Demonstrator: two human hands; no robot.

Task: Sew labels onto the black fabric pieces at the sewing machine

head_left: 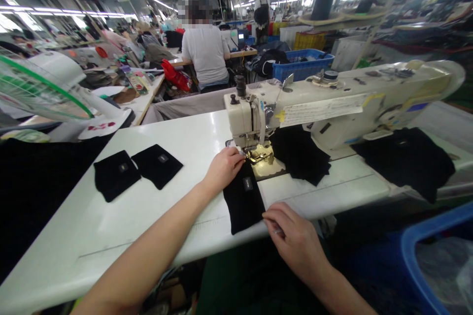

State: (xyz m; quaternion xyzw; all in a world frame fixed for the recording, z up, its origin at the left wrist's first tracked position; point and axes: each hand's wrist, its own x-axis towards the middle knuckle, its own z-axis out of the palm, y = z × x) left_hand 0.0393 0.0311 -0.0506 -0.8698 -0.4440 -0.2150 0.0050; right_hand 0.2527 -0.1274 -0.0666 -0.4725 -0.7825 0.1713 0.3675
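A black fabric piece (pixel 244 199) with a small grey label lies on the white sewing table (pixel 155 206), its far end under the presser foot of the cream sewing machine (pixel 332 106). My left hand (pixel 223 167) rests on the fabric's far left corner beside the needle, fingers curled and pressed down. My right hand (pixel 291 236) pinches the near right corner of the same piece. A crumpled black cloth (pixel 300 155) sits just right of the needle plate.
Two more labelled black pieces (pixel 136 170) lie to the left on the table. Black fabric (pixel 408 160) is piled under the machine arm at right. A green fan (pixel 44 91) stands far left, a blue bin (pixel 410 248) near right. A person in white sits ahead.
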